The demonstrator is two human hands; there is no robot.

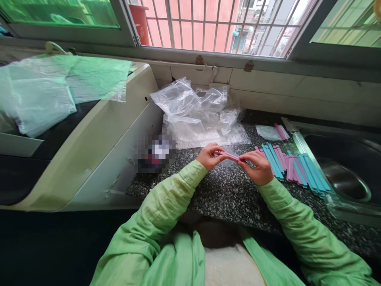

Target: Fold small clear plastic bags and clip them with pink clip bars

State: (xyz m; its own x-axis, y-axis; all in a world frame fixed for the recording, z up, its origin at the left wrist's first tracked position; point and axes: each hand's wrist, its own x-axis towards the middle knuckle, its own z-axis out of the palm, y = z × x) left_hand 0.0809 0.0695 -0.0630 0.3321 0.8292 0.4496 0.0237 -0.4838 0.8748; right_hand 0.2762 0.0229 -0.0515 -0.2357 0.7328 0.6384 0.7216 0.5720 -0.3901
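Observation:
A pink bag sealing clip [229,155] is stretched between my two hands above the speckled countertop [226,194]. My left hand [210,156] pinches its left end, and my right hand [257,166] grips the right end between thumb and fingers. Clear plastic film [228,162] shows around the clip; how it is joined to the clip I cannot tell. Just right of my right hand lie blue sealing clips [311,174] and pink sealing clips [290,169], several of each, side by side in a row.
Crumpled clear plastic bags [196,113] are heaped against the tiled wall. A small bag with a pink clip [281,132] lies behind the row. At right is a sink [348,182]; at left, a bulky beige appliance [119,131] bears plastic sheets. A blurred item [159,153] sits beside it.

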